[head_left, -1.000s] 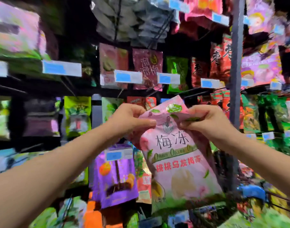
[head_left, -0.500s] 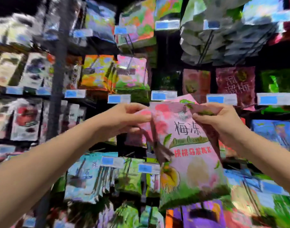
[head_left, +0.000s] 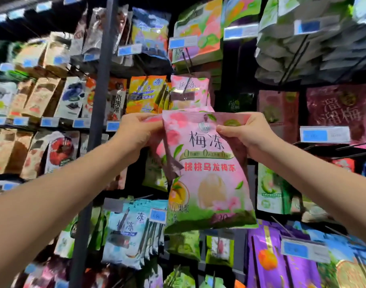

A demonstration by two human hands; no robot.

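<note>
Snack packets crowd the shop wall on rows of wire pegs, each peg tipped with a blue price tag [head_left: 324, 135], and a dark upright post [head_left: 99, 96] splits the display. In front of it, at about chest height to the wall, a person holds up a pink bag [head_left: 207, 175] by its top edge. It hangs free, well off the pegs, with its printed face towards the camera.

The left hand [head_left: 136, 132] pinches the top left corner, fingers curled round a fold of pink film. Whether that fold belongs to the same bag or to a second one behind it, I cannot tell. The right hand [head_left: 246, 136] grips the top right corner, thumb pressed flat on the front.

Just above the hands hang matching pink bags [head_left: 189, 90], beside orange bags [head_left: 145, 94], so I judge that peg to be the target. To do it well, the person should keep the top edge taut and level between both hands and find the hang hole, which I cannot make out from here. Next they should raise the bag until the hole meets the peg's tip. A straight push along the wire, rather than an angled one, should spare the film a tear. The price tag at the peg's end will likely need lifting clear first. Let go only once the bag's weight sits on the wire.
</note>
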